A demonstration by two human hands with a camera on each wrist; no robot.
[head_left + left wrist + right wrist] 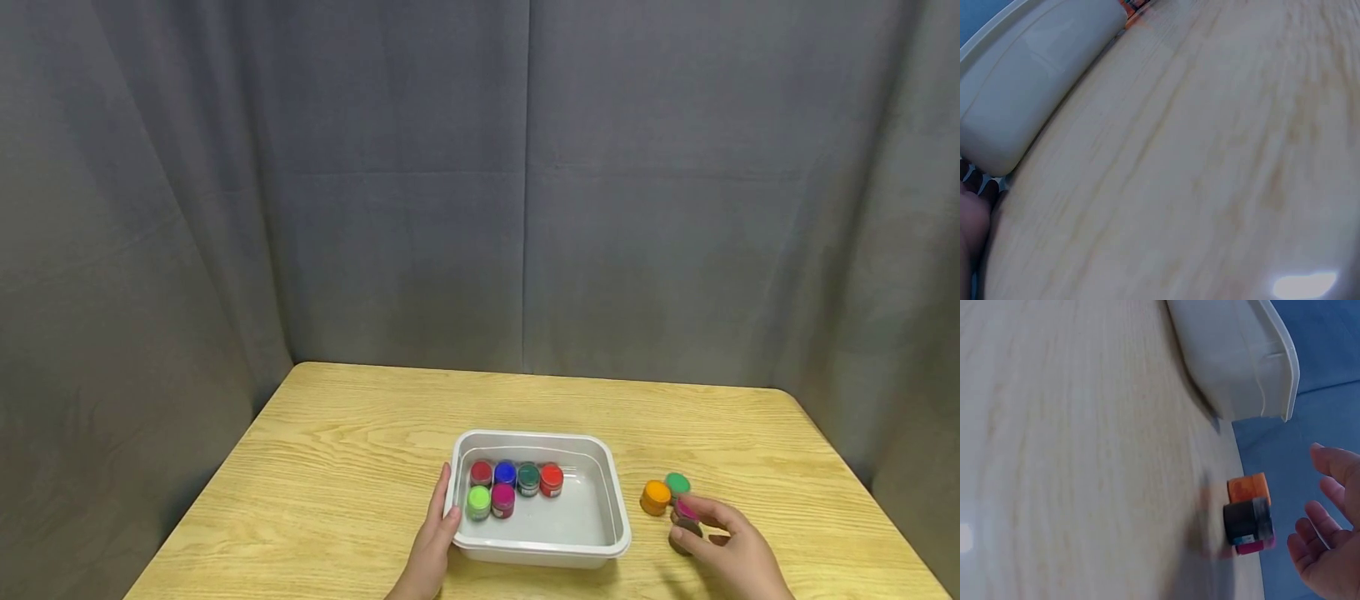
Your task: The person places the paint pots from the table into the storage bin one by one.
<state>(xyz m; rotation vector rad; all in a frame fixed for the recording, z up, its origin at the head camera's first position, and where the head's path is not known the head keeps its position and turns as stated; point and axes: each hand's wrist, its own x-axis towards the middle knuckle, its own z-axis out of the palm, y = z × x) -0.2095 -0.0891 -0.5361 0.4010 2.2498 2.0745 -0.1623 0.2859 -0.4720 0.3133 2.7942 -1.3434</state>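
A white plastic tub (540, 547) stands on the table, several small paint jars in its left part. My left hand (429, 546) holds the tub's left side, thumb at the rim and fingers along the outer wall. My right hand (731, 546) hovers by a dark brown jar (686, 540), thumb and fingers spread; the right wrist view shows a gap between hand (1338, 544) and jar (1244, 522). A magenta jar (683, 512), partly hidden by my fingers, stands just behind it. Beyond are an orange jar (656, 497) and a green jar (678, 484).
Inside the tub, a dark red jar (481, 473), blue jar (506, 473), dark green jar (528, 478) and red jar (551, 479) form the back row. A lime jar (478, 502) and a magenta jar (503, 500) stand in front. Grey curtains (405, 208) surround the wooden table (315, 500).
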